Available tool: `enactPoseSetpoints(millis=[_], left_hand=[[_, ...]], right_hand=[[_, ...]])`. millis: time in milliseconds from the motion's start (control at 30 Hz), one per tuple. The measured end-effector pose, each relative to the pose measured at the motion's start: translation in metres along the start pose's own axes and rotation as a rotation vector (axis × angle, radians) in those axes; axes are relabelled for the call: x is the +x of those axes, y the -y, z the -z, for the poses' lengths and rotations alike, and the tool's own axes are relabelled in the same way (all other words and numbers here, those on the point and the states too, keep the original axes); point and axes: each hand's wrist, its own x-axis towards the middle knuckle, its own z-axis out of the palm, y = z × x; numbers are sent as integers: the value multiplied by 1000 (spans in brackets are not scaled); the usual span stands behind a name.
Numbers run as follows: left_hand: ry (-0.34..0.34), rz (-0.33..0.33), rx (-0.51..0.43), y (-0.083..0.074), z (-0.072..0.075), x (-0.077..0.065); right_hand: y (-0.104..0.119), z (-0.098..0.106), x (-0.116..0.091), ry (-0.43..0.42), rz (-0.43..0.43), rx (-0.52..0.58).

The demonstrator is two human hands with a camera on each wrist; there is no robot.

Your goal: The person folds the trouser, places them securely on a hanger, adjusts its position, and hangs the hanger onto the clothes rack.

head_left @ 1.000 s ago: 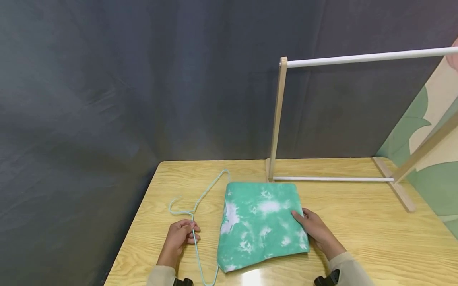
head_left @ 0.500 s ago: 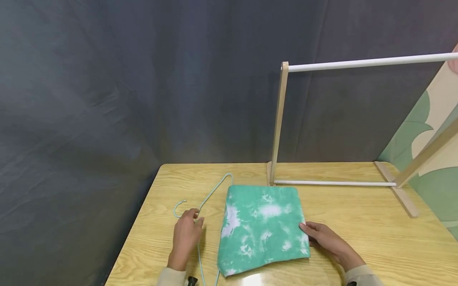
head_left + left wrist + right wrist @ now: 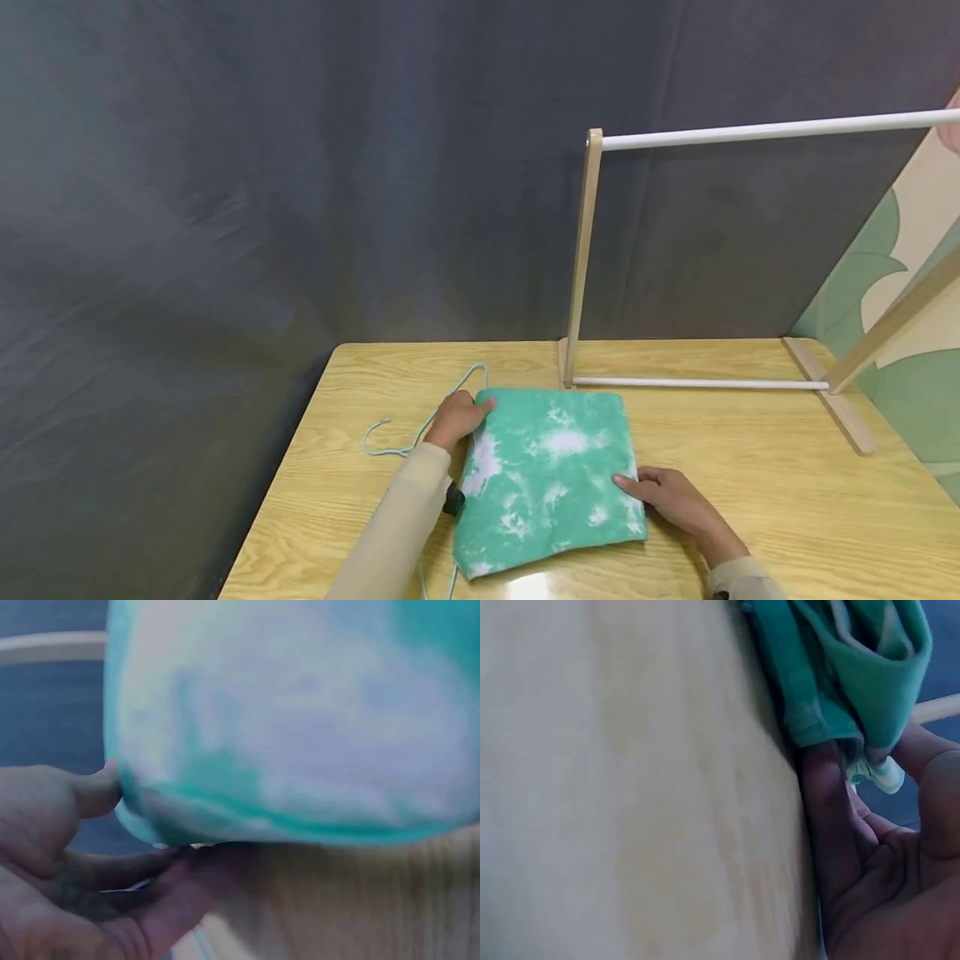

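A folded green-and-white tie-dye garment (image 3: 555, 475) lies on the wooden table. At its upper left edge is my left hand (image 3: 455, 417), thumb over the cloth and the other fingers below the edge. The left wrist view shows that thumb (image 3: 99, 793) against the cloth corner. My right hand (image 3: 671, 497) pinches the right edge, thumb on top. In the right wrist view a finger reaches under the layered folds (image 3: 877, 667). A thin light-green hanger (image 3: 386, 452) lies to the left, partly hidden by the garment and my left arm.
Behind the garment, to the right, stands a rack with wooden posts (image 3: 583, 258), a white top bar (image 3: 765, 131) and a low white bar (image 3: 697, 383). A dark curtain (image 3: 450, 167) hangs behind the table (image 3: 735, 442).
My left hand has let go of the hanger and moved up and right to the garment's upper left edge. My right hand stays at the right edge, having shifted slightly down.
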Motion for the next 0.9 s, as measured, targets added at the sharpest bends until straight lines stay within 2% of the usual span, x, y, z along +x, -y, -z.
enactPoseSetpoints(millis=[100,233,333,467,533,633,733,900], left_hand=[[6,31,-13,7,-3,12],[-1,64,-8,12,-2,20],[12,85,-18,13,-1,22],[20,97,-26,16,-1,25],[11,101,-23,17,-2,27],[2,109,-43,18,-4,31],[-20,121,-109,19,-5,34],[-65,116,-187,22,-5,33]], right_hand=[[3,-4,-5,-24,-10,-40],[6,-6,-13,-4,-18,-71],[7,-9,-19,70,12,-44],[6,-15,-25,203,117,2],[5,-18,-26,239,157,13],[3,-19,-25,228,193,41],[2,-18,-24,200,213,61],[2,-22,-21,163,176,67]])
